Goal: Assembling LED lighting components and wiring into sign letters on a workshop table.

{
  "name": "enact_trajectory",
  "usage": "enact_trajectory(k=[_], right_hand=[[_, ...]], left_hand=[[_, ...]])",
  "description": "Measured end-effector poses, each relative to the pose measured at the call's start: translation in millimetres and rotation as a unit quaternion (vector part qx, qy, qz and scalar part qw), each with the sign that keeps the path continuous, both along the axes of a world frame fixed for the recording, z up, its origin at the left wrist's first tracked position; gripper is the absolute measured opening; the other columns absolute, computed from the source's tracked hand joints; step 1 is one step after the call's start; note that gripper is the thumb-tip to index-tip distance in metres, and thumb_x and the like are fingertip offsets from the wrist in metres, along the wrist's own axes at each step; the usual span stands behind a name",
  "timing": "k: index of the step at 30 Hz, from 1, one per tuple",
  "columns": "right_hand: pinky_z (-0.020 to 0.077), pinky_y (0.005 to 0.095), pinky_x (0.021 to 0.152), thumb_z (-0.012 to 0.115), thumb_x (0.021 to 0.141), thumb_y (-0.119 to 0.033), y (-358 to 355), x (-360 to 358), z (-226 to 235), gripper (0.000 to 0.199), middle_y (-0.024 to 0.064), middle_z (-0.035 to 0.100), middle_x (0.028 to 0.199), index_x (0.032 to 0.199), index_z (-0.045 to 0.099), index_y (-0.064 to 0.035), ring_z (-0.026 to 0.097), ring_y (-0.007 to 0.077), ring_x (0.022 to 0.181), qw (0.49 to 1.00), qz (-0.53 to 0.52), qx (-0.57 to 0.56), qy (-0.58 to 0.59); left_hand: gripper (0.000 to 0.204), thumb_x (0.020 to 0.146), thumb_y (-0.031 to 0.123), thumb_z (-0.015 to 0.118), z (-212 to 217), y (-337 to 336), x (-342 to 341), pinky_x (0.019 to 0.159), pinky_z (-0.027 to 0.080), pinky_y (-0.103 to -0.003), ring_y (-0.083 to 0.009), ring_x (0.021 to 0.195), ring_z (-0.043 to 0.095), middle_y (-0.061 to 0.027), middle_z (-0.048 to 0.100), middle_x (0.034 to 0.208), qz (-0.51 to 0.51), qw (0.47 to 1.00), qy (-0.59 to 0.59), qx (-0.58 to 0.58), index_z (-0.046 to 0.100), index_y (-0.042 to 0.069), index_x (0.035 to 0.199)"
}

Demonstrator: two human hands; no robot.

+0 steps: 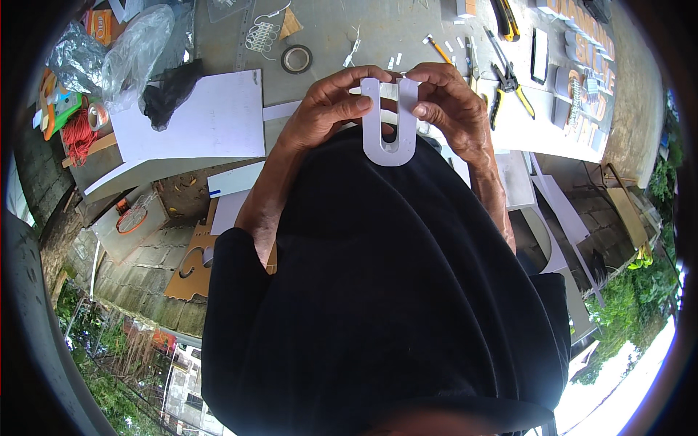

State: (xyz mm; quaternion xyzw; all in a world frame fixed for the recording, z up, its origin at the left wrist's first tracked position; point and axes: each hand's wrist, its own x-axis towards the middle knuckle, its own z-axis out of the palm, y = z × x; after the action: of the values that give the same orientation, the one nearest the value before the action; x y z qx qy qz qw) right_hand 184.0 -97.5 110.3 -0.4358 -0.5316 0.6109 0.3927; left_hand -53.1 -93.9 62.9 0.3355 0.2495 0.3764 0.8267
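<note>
The near edge of the grey worktable [378,36] is hidden behind the black shirt [385,291], which fills the lower middle of the view. The tops of both arms of the white U-shaped letter piece [390,123] are covered by the fingertips of the left hand [331,109] and the right hand [447,102]. The yellow-handled tool [507,18] beyond the piece is cut off by the upper edge. The finished sign letters [585,43] to its right are bent and blurred at the rim.
</note>
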Motion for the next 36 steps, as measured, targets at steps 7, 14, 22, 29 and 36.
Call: enact_trajectory(k=[7,14,22,29,36], right_hand=[[0.059,0.0313,0.084,0.077,0.079,-0.015,-1.5,-0.6,3.8,0.037,0.0059,0.06,0.117,0.114,0.07,-0.0091,0.065,0.0148,0.088,0.999,-0.002,0.029,-0.013],[0.058,0.031,0.082,0.077,0.08,-0.015,0.2,-1.2,5.3,0.036,0.0057,0.06,0.115,0.114,0.07,-0.0084,0.064,0.0144,0.088,0.999,0.004,0.035,-0.03],[0.0502,0.0379,0.097,0.078,0.086,-0.028,-9.9,0.5,-0.2,0.058,0.0129,0.059,0.123,0.131,0.056,0.0012,0.063,0.019,0.101,0.986,-0.071,-0.148,0.027],[0.0458,0.0457,0.105,0.078,0.084,-0.034,-22.2,-6.4,4.2,0.071,0.0208,0.064,0.12,0.136,0.05,0.0054,0.063,0.0288,0.114,0.956,-0.014,-0.275,0.099],[0.0516,0.0414,0.099,0.077,0.086,-0.017,-14.3,-7.2,13.0,0.059,0.0182,0.069,0.112,0.134,0.052,0.0066,0.068,0.0263,0.104,0.968,-0.063,-0.224,0.095]], left_hand=[[0.038,0.096,0.011,0.062,-3.5,1.1,-0.8,0.101,0.053,-0.043,-0.0286,0.12,0.061,-0.0178,0.052,0.14,-0.009,0.999,-0.045,0.024,0.055,0.003,0.132],[0.04,0.095,0.014,0.063,-0.7,2.9,-1.1,0.099,0.054,-0.048,-0.0329,0.126,0.055,-0.0215,0.046,0.145,-0.018,0.998,-0.044,0.037,0.054,0.004,0.133],[0.038,0.096,0.003,0.058,5.5,7.3,5.2,0.092,0.059,-0.048,-0.0372,0.115,0.064,-0.0223,0.051,0.139,0.029,0.997,-0.036,0.069,0.052,-0.002,0.133],[0.038,0.094,0.005,0.062,9.5,10.4,6.4,0.094,0.058,-0.042,-0.0293,0.116,0.063,-0.0196,0.053,0.138,0.061,0.986,0.025,0.154,0.055,0.0,0.132],[0.052,0.093,0.007,0.065,23.0,22.2,10.2,0.099,0.053,-0.04,-0.0264,0.124,0.058,-0.0177,0.049,0.144,0.044,0.981,0.06,0.18,0.048,0.004,0.142]])
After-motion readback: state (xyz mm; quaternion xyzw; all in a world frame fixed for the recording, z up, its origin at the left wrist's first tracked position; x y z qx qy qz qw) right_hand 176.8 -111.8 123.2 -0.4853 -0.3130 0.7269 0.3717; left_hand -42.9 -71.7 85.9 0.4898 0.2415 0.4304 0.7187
